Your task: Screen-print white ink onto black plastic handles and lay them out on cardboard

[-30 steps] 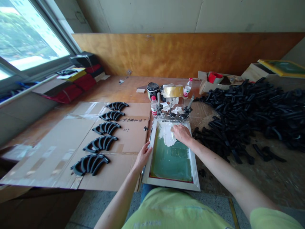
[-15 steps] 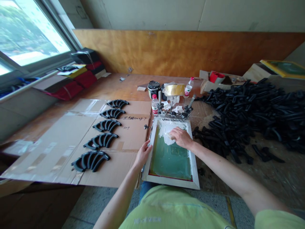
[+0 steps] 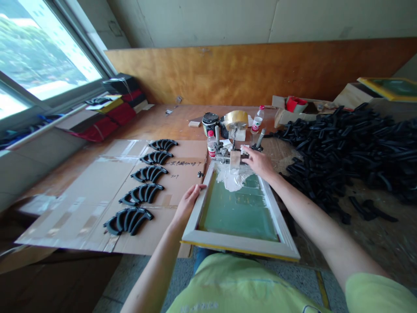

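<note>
My left hand grips the left side of a silk-screen printing frame, its fingers curled at the edge. The frame's near end is raised, and a green mesh fills it. White ink lies thick on the far part of the mesh. A squeegee with a pale wooden handle stands at the frame's far end against the metal hinge clamp. Just right of the squeegee is my right hand, fingers apart and holding nothing. Whether a fingertip touches the clamp or a white scrap there I cannot tell.
Rows of curved black plastic parts lie on a cardboard sheet at left. A large heap of black parts covers the right. Bottles, an ink tub and a tape roll stand behind the clamp.
The frame's near end has lifted, with my left hand on its side. My right hand has moved away from the mesh to the far end and let go of the squeegee, which now stands there.
</note>
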A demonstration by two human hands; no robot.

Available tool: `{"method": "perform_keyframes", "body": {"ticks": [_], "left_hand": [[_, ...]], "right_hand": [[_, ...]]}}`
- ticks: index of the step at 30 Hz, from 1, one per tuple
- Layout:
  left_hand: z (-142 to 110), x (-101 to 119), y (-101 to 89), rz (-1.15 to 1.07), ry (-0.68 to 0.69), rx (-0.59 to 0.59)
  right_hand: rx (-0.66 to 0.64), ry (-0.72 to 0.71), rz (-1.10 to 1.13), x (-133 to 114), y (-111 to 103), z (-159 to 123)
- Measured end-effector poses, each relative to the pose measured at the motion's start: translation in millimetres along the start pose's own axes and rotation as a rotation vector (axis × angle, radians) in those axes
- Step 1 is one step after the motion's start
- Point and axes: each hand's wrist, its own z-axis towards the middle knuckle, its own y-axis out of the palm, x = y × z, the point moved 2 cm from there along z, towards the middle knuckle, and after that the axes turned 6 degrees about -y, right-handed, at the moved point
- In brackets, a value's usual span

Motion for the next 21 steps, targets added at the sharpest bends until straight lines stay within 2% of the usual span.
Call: {"method": "perform_keyframes", "body": {"ticks": [2,5,8,10,11,12,14,15,16,18,19,20,21], "left_hand": [[2.4,29.0,2.5,-0.046,0.091,0.026],[13.6,69.2,12.3,-0.223,0.266,0.011],[23.8,84.7,24.3,-0.318,0.313,0.083],[23.4,71.0,35.6,-0.361,0.286,0.184],[20.9,56.4,44.2,-0.363,0.232,0.187],[17.0,37.6,54.9,-0.347,0.139,0.144],[6.5,-7.0,79.0,-0.259,-0.127,-0.051],[1.3,-28.1,88.3,-0.231,-0.226,-0.124],[-2.1,-46.3,93.4,-0.216,-0.292,-0.146],[-0.1,-69.9,88.1,-0.163,-0.321,-0.101],[5.5,-75.3,77.2,-0.085,-0.300,-0.046],[13.6,-77.3,61.5,0.062,-0.267,0.009],[23.3,-76.7,42.5,0.234,-0.225,0.056]], "right_hand": [[0.103,0.150,0.024,31.2,-10.4,-16.0],[0.058,0.274,0.052,56.6,1.5,-55.3],[-0.120,0.106,0.109,40.4,38.8,-87.8],[-0.198,-0.023,0.097,15.1,60.9,-101.1],[-0.208,-0.058,0.079,0.8,68.1,-106.0],[-0.188,-0.062,0.059,-13.7,72.2,-110.4],[-0.110,-0.051,0.051,-42.0,73.6,-119.4],[-0.094,-0.094,0.073,-55.0,72.9,-124.2],[-0.102,-0.167,0.105,-65.1,72.0,-128.9],[-0.158,-0.288,0.165,-68.5,69.6,-136.4],[-0.173,-0.273,0.165,-58.4,67.4,-138.4],[-0.168,-0.185,0.128,-39.9,64.4,-139.0],[-0.142,-0.039,0.062,-14.5,60.3,-139.2]]}}
